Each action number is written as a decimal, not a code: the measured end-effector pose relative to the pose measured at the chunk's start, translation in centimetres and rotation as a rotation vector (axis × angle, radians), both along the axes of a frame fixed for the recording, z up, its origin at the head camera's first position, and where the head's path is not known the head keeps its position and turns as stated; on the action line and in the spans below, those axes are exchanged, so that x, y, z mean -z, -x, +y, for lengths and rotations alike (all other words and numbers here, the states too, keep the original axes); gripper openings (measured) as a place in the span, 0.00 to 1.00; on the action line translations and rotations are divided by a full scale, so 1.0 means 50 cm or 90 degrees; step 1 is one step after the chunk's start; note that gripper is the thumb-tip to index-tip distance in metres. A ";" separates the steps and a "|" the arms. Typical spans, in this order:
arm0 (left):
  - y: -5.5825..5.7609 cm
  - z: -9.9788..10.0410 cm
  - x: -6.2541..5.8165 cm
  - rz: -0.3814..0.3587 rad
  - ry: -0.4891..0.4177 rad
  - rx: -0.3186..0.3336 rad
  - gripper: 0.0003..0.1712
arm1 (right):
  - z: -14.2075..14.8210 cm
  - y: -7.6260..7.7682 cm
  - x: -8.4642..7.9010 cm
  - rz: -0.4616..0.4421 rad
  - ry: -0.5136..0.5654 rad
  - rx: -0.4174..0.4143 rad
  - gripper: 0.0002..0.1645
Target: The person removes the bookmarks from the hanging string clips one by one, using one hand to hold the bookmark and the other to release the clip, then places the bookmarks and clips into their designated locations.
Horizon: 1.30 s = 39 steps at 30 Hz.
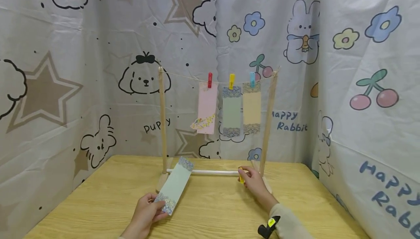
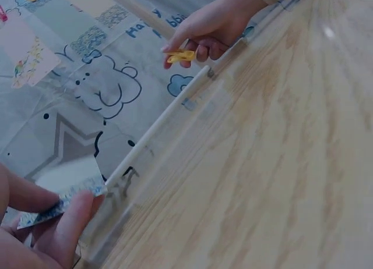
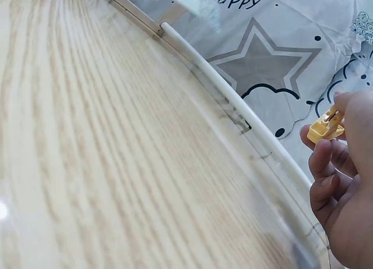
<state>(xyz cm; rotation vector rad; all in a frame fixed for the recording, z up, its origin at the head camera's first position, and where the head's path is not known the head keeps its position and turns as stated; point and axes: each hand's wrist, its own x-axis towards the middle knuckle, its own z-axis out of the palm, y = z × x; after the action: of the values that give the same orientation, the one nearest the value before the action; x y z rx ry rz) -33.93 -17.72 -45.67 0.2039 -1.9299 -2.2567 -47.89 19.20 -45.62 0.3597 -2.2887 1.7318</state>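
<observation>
My left hand (image 1: 146,211) pinches the lower end of a pale green card (image 1: 175,186) with blue patterned bands at both ends; the card tilts up to the right over the table. Between thumb and fingertips, my right hand (image 1: 256,184) holds a yellow clothespin (image 3: 325,127), near the right end of the rack's white bar (image 1: 214,172). From the string (image 1: 183,77) above hang a pink card (image 1: 207,108) under a red clothespin (image 1: 210,80), a green card (image 1: 231,111) under a yellow clothespin (image 1: 232,81), and a beige card (image 1: 252,108) under a blue clothespin (image 1: 252,79).
Two wooden posts, the left post (image 1: 162,122) and the right post (image 1: 269,122), carry the string and stand on wooden feet on the table (image 1: 210,210). Behind them hangs a printed curtain (image 1: 131,31). A black strap piece (image 1: 268,227) sits at the right sleeve.
</observation>
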 end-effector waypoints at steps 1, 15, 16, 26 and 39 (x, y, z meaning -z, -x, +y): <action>-0.001 0.000 0.002 -0.006 0.005 -0.004 0.08 | -0.002 0.001 0.003 -0.008 -0.005 0.003 0.24; -0.017 -0.010 0.003 -0.011 0.579 -0.024 0.13 | 0.008 0.005 0.027 -0.007 -0.107 0.017 0.22; -0.016 -0.012 0.002 -0.001 0.610 -0.022 0.17 | 0.008 0.005 0.027 -0.004 -0.120 0.021 0.21; -0.018 -0.024 -0.006 0.036 0.729 0.027 0.27 | 0.004 -0.003 0.030 0.047 -0.289 0.030 0.21; -0.015 -0.022 -0.024 -0.022 0.806 0.062 0.25 | 0.005 -0.010 0.032 0.148 -0.412 0.037 0.20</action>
<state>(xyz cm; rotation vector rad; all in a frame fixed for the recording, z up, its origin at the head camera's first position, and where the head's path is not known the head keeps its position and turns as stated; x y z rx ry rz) -33.18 -18.80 -44.49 -0.0337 -2.9367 -0.6916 -47.40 19.47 -47.20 0.5655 -2.5843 0.8242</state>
